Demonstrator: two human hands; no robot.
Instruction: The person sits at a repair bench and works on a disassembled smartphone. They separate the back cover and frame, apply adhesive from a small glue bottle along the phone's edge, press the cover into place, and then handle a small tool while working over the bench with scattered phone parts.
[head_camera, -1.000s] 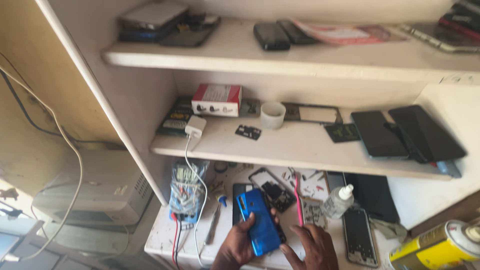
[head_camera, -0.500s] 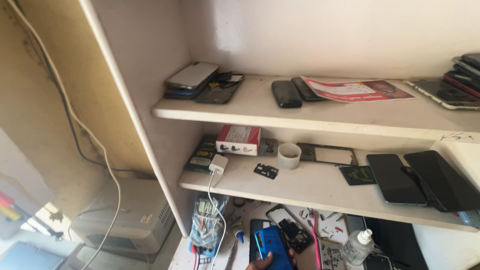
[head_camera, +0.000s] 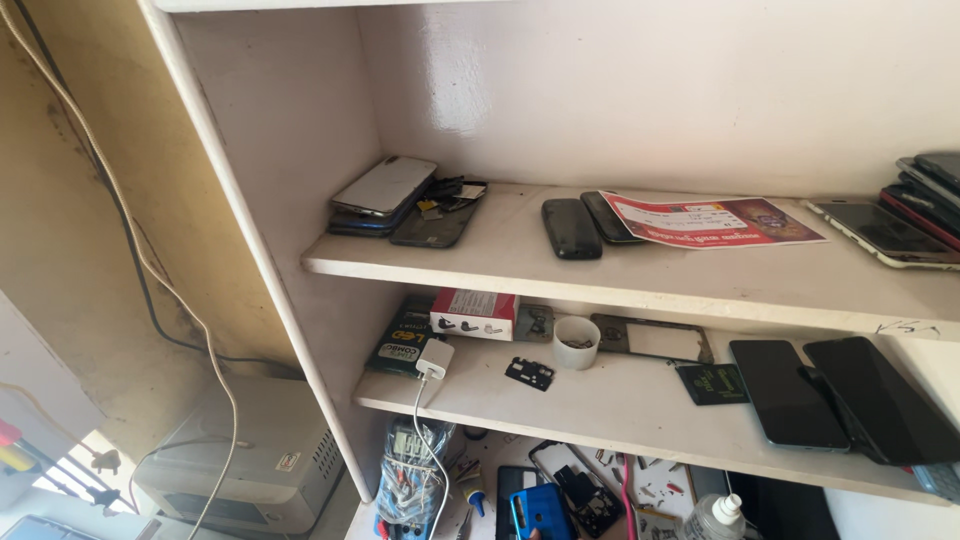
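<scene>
Blue phone (head_camera: 540, 510) sits at bottom edge, below the lower shelf (head_camera: 640, 410), just right of the white charger cable (head_camera: 432, 450). Hands out of frame; finger state cannot be told.

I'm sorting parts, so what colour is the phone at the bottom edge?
Bright blue; the flat rectangular phone shows in the head view, partly cut off.

Head view, angled down at near shelves (head_camera: 640, 270)
</scene>
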